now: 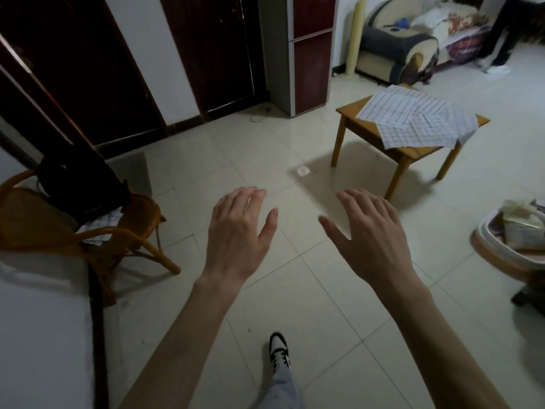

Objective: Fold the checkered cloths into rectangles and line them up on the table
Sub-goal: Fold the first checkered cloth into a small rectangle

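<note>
Several white checkered cloths [418, 119] lie spread and overlapping on a small wooden table [351, 112] at the upper right, some hanging over its near edge. Another checkered cloth [101, 225] lies on the seat of a rattan chair [141, 211] at the left, partly under a black bag [79, 184]. My left hand [239, 231] and my right hand [371, 231] are stretched out side by side over the tiled floor, palms down, fingers relaxed, holding nothing. Both are well short of the table.
A white surface [41, 335] fills the lower left. A round tub with packets [513, 234] stands at the right edge. A sofa [395, 48] and a person's legs [501, 39] are far behind the table. My shoe [278, 349] is on the floor below.
</note>
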Demonstrator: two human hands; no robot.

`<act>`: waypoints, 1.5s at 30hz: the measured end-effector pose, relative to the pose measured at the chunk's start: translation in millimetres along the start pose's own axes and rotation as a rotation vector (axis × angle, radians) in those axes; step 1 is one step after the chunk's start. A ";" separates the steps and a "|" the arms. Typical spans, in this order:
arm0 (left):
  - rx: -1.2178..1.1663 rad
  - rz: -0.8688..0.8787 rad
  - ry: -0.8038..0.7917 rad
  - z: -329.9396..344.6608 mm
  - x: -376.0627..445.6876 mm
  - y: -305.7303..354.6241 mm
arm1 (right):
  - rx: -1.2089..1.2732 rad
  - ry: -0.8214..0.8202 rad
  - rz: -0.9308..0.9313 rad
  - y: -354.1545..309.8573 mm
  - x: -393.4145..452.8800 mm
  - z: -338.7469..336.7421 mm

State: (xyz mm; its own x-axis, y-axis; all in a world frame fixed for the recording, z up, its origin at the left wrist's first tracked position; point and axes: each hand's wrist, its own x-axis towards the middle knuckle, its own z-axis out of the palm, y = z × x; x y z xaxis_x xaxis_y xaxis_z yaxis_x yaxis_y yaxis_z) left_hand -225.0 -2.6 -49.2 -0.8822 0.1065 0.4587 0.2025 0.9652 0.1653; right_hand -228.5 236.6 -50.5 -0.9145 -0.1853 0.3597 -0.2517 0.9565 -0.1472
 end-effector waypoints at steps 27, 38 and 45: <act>-0.213 0.263 -0.083 233.1 382.6 5.3 | -0.071 0.053 0.309 158.1 319.2 116.5; -0.220 0.260 -0.119 335.4 537.4 74.3 | -0.028 0.044 0.373 301.0 443.6 158.8; -0.213 0.257 -0.162 384.5 606.0 85.1 | -0.016 0.000 0.371 354.2 507.1 187.5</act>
State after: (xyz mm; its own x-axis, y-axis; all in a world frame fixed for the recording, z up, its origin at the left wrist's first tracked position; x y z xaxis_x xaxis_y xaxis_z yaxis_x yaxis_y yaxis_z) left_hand -905.9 235.9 -92.8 -0.8435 0.3919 0.3672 0.4950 0.8326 0.2484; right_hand -840.7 439.2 -93.0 -0.9426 0.1745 0.2845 0.1017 0.9621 -0.2531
